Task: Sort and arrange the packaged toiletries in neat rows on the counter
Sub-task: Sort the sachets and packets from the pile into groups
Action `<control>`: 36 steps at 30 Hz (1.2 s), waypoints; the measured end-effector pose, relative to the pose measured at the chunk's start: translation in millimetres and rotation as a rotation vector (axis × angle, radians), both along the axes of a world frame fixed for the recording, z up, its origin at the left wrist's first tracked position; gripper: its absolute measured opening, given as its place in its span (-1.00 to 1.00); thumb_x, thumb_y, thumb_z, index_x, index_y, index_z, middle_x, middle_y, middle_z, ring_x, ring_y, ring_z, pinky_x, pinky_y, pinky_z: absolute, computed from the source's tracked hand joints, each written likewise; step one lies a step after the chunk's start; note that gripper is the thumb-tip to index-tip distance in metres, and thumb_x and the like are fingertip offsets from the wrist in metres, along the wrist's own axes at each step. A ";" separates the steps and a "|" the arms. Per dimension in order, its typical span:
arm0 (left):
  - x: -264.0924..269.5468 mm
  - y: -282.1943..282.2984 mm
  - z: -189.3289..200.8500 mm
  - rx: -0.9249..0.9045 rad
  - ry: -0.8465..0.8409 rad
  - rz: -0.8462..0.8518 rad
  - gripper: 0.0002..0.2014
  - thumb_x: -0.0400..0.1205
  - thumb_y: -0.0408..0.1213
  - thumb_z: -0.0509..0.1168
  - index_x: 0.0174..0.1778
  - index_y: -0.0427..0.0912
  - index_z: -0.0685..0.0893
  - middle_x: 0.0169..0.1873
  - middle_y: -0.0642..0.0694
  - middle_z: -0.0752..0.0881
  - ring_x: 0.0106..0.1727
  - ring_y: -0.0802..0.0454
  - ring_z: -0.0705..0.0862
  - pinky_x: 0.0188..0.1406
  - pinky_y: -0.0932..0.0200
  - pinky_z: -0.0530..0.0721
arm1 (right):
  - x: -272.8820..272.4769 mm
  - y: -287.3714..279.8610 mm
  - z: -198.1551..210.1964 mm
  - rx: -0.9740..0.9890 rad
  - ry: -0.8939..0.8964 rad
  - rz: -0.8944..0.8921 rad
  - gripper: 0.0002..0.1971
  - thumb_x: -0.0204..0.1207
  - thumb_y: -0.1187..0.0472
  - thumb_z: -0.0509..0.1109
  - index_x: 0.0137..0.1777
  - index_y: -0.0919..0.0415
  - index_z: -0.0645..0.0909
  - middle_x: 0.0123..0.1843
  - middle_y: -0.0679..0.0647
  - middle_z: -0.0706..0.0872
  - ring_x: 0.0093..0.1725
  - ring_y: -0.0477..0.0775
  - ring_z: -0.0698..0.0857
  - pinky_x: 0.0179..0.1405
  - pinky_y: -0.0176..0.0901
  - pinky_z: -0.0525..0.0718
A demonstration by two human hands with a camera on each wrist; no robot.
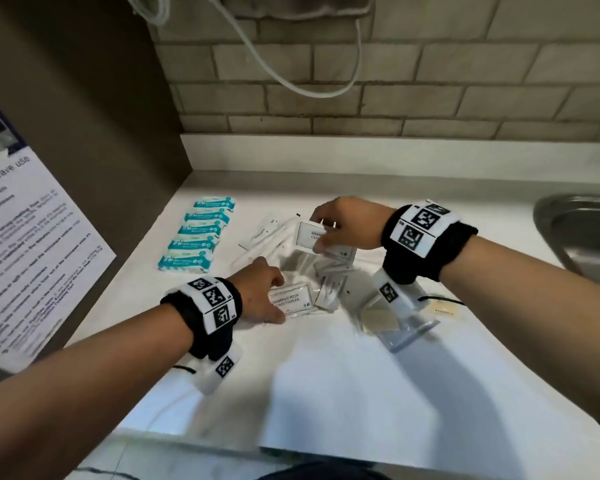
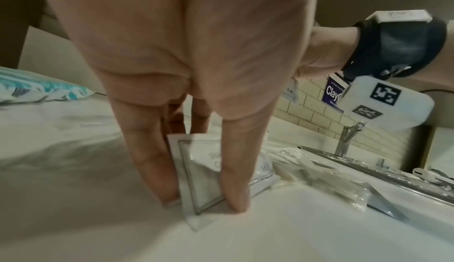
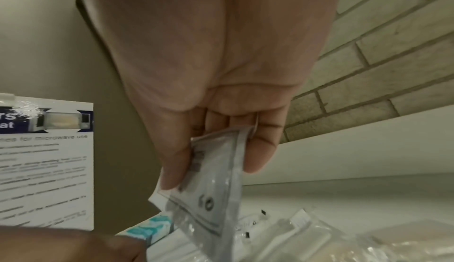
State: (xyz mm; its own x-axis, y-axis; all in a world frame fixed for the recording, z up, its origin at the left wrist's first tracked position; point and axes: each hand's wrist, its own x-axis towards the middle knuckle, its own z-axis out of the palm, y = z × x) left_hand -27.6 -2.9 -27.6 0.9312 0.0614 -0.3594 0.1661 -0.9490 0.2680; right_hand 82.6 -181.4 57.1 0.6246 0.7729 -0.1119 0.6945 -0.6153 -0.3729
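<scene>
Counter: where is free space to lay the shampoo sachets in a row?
Bare counter lies in front of both hands, toward the near edge, and between the teal packet row and the left hand. The loose pile under the right hand is crowded.

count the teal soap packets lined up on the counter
5, in one column at the counter's back left: the farthest, then, and the nearest. The pile may hide others.

notice [image 1: 32,258] text blurred, cut off
</scene>
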 end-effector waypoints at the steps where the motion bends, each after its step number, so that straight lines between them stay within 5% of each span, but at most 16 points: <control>1: 1.0 -0.6 -0.2 0.031 0.005 0.011 -0.29 0.30 0.04 0.60 0.34 -0.07 0.56 0.18 -0.02 0.44 0.12 -0.03 0.63 0.21 0.08 0.64 | -4.8 -3.8 -0.4 -0.033 0.016 0.011 -0.66 0.48 0.05 0.49 0.21 0.16 0.65 -0.10 -0.01 0.62 -0.12 0.05 0.57 -0.14 -0.20 0.43; 8: 2.0 -2.9 4.8 0.171 0.035 0.001 -0.58 0.25 0.17 0.56 -0.22 0.01 0.58 -0.14 0.00 0.68 -0.18 0.02 0.63 -0.25 0.19 0.56 | -24.8 -40.6 -9.5 -0.240 0.066 -0.007 -0.84 0.51 0.07 0.43 0.03 0.08 0.67 -0.07 -0.02 0.71 -0.10 0.03 0.62 -0.14 -0.17 0.55; 11: 1.0 -2.9 3.4 0.115 0.022 0.008 -0.55 0.28 0.07 0.58 -0.08 0.02 0.53 -0.06 -0.02 0.65 -0.13 0.01 0.61 -0.21 0.18 0.51 | -26.9 -55.4 -12.7 -0.283 0.089 -0.009 -0.96 0.51 0.11 0.43 -0.10 0.02 0.65 -0.16 -0.04 0.69 -0.17 0.00 0.60 -0.24 -0.21 0.52; 15: 0.2 -8.4 6.3 0.046 -0.005 0.009 -0.42 0.29 -0.05 0.62 0.15 -0.04 0.52 0.01 0.00 0.63 -0.04 0.01 0.60 -0.08 0.18 0.54 | -27.1 -66.8 -14.5 -0.310 0.058 -0.051 -0.73 0.55 0.15 0.36 -0.37 -0.02 0.45 -0.32 -0.10 0.56 -0.27 0.00 0.53 -0.29 -0.19 0.46; 22: -3.0 -16.9 15.1 0.014 0.014 0.077 -0.30 0.24 -0.08 0.68 0.15 -0.09 0.41 -0.10 0.03 0.55 -0.08 0.00 0.59 -0.15 0.15 0.53 | -34.5 -56.6 -13.3 -0.249 0.092 -0.061 -0.87 0.52 0.12 0.44 -0.21 0.02 0.55 -0.23 -0.10 0.59 -0.16 0.03 0.55 -0.26 -0.22 0.48; 26: 1.7 -18.3 38.2 0.052 -0.008 0.065 -0.43 0.22 -0.05 0.68 0.01 -0.06 0.54 -0.13 0.05 0.61 -0.12 0.02 0.60 -0.25 0.17 0.54 | -40.0 -56.9 -12.6 -0.287 0.135 -0.034 -0.78 0.50 0.10 0.48 0.11 0.11 0.64 -0.19 -0.13 0.58 -0.10 -0.01 0.56 -0.18 -0.24 0.50; 29: 13.3 -20.9 57.8 0.008 -0.120 0.001 -0.64 0.39 -0.06 0.58 0.00 -0.04 0.65 -0.07 0.03 0.69 -0.11 0.04 0.63 -0.24 0.19 0.54 | -43.5 -60.6 -17.0 -0.299 0.072 -0.010 -0.95 0.56 0.16 0.35 -0.04 0.10 0.56 -0.22 -0.08 0.57 -0.16 0.02 0.53 -0.34 -0.31 0.41; 32: 25.5 -32.4 65.8 -0.160 -0.268 0.000 -0.80 0.52 -0.09 0.48 -0.01 -0.01 0.68 0.02 0.01 0.74 -0.06 0.03 0.67 -0.13 0.19 0.56 | -44.4 -67.8 -20.7 -0.293 0.077 -0.031 -0.88 0.55 0.08 0.34 -0.09 0.11 0.52 -0.18 -0.03 0.58 -0.18 0.05 0.52 -0.27 -0.20 0.45; 36: 40.2 -59.3 64.3 -0.311 -0.360 0.007 -0.75 0.59 -0.16 0.42 0.16 -0.08 0.68 0.14 -0.04 0.70 0.00 0.02 0.61 -0.06 0.23 0.46 | -45.9 -88.4 -24.9 -0.354 0.148 -0.050 -0.84 0.51 0.15 0.38 -0.18 -0.01 0.43 -0.18 -0.07 0.56 -0.17 0.01 0.56 -0.31 -0.22 0.46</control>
State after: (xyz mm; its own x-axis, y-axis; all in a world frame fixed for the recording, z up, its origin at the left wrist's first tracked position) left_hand 12.6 -62.1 36.7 0.9998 0.0084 -0.0161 0.0162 -0.8140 0.5807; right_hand 36.7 -269.8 32.2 0.6177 0.6393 -0.4580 0.6148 -0.7557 -0.2257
